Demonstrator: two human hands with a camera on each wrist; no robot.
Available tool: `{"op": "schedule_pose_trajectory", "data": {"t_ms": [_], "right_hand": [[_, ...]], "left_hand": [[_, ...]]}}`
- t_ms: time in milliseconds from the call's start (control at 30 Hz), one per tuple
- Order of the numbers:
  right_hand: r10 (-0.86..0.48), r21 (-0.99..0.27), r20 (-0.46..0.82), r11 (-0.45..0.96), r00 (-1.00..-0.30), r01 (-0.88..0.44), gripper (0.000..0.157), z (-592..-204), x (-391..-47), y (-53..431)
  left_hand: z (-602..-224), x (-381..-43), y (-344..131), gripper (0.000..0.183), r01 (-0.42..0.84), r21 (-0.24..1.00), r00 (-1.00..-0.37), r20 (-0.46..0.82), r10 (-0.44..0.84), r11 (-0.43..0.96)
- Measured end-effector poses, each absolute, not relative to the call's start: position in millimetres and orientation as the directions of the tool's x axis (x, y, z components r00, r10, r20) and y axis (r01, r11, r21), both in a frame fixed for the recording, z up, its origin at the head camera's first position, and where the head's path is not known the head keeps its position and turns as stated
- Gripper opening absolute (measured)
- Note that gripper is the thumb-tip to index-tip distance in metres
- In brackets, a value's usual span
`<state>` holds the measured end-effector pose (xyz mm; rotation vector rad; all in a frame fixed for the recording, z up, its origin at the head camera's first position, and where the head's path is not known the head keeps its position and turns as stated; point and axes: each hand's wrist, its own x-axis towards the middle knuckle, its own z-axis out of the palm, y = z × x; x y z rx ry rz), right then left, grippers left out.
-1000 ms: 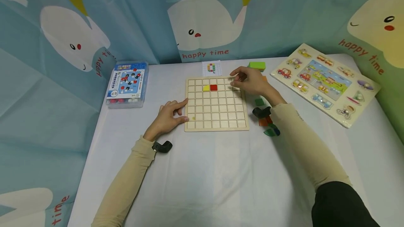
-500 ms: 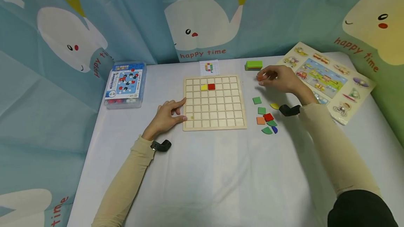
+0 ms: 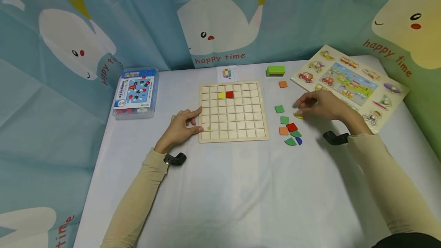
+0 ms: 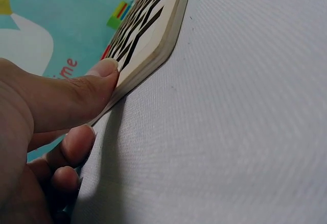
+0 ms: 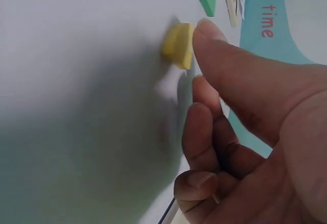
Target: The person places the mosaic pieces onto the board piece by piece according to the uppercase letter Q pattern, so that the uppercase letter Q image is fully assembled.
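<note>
A wooden grid board (image 3: pixel 234 141) lies flat, with a yellow piece (image 3: pixel 221 95) and a red square (image 3: pixel 229 94) side by side in its second row. My left hand (image 3: pixel 179 127) rests at the board's left edge, thumb and index finger spread along it. In the left wrist view the thumb (image 4: pixel 76 99) touches the board's rim (image 4: pixel 153 55). To the right, my right hand (image 3: pixel 320 104) is low over the table, fingers bent. Its thumb (image 5: pixel 219 50) is right at a loose yellow piece (image 5: pixel 179 45), with the other fingers apart from that piece.
Right of the board lie green squares (image 3: pixel 279 109), orange squares (image 3: pixel 283 84), a red square (image 3: pixel 291 127), green curved pieces (image 3: pixel 290 141) and a blue one (image 3: pixel 299 141). Behind are a pattern card (image 3: pixel 227 73), a green block stack (image 3: pixel 275 71), a vehicle puzzle (image 3: pixel 351 83) and a boxed set (image 3: pixel 136 93).
My right hand has moved right from the board, set an orange square down near the green stack, then come toward me to the yellow piece. My left hand stays at the board's edge.
</note>
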<state>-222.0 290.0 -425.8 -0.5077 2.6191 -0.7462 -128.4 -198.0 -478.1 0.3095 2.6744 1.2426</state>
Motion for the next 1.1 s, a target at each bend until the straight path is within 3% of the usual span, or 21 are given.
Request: {"op": "schedule_pose_trajectory", "data": {"t_ms": [467, 767, 1100], "right_hand": [[-0.406, -0.520, -0.251, 0.822, -0.879, -0.231, 0.026, -430.4, -202.7, 291.2], [-0.384, -0.477, -0.081, 0.825, -0.920, -0.303, 0.018, -434.0, -199.4, 289.7], [-0.396, -0.536, -0.084, 0.792, -0.915, -0.293, 0.022, -432.5, -196.4, 292.7]], "left_hand": [[-481.1, -126.7, -200.5, 0.076, 0.105, 0.770, -0.965, -0.075, 0.253, 0.630], [-481.8, -126.4, -199.7, 0.076, 0.119, 0.776, -0.964, -0.060, 0.260, 0.619], [-480.8, -128.1, -198.7, 0.075, 0.130, 0.773, -0.962, -0.053, 0.267, 0.621]]}}
